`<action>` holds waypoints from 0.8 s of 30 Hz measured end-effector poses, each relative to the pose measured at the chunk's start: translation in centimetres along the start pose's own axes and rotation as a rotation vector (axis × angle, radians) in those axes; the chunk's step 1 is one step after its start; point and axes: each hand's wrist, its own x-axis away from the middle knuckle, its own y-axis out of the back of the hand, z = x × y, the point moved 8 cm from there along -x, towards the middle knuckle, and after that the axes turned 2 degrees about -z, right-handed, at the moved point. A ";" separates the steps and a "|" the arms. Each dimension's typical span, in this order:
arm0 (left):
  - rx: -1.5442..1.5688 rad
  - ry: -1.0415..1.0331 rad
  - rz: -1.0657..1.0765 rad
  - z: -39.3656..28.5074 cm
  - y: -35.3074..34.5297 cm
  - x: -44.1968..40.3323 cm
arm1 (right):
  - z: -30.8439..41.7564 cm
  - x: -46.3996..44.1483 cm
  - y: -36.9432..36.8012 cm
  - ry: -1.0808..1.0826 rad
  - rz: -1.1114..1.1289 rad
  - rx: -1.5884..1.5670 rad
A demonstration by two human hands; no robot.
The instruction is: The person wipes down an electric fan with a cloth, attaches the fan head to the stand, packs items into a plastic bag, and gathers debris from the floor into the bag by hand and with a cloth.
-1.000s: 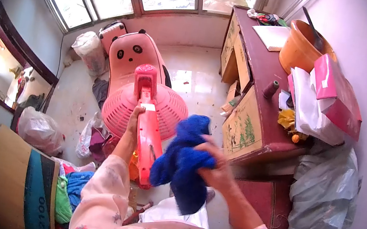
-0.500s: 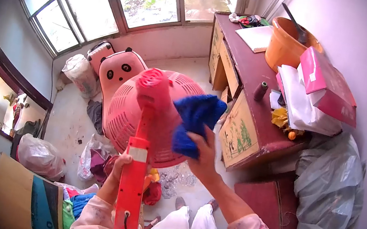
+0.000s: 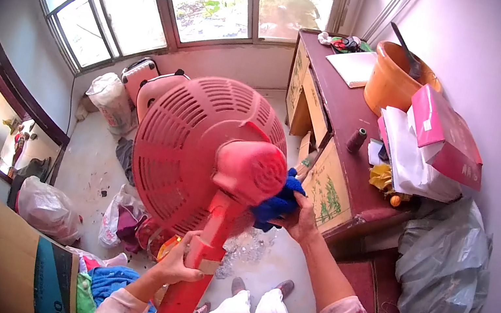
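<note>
The largest thing near me is the dark red bench, whose long left edge has light wooden drawers and doors below it. In front of me is the red fan, which I hold tilted above the floor, to the left of the bench, with the back of its round cage towards me. At the right of the bench's near end stands the grey plastic bag. The cardboard is at my lower left, beside some folded clothes. Beyond the fan I see the pink suitcase, partly hidden by the cage. On the bench, the orange bucket stands by the wall-side edge, and the pink box lies nearer to me along the same edge, resting on white papers. My hands are apart from each other, and both are closed on something: my left hand is clamped around the fan's stand, under the motor part, and my right hand grips the blue cloth. This cloth is at the lower right of the cage, partly behind the motor part, so I cannot tell how much of it touches. The dark spool stands upright near the bench's left edge, and the small orange ball is close to its near edge.
</note>
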 end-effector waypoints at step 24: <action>-0.881 0.093 -0.655 10.4 4.4 -1.8 | 1.3 6.9 -0.9 0.522 -0.251 0.378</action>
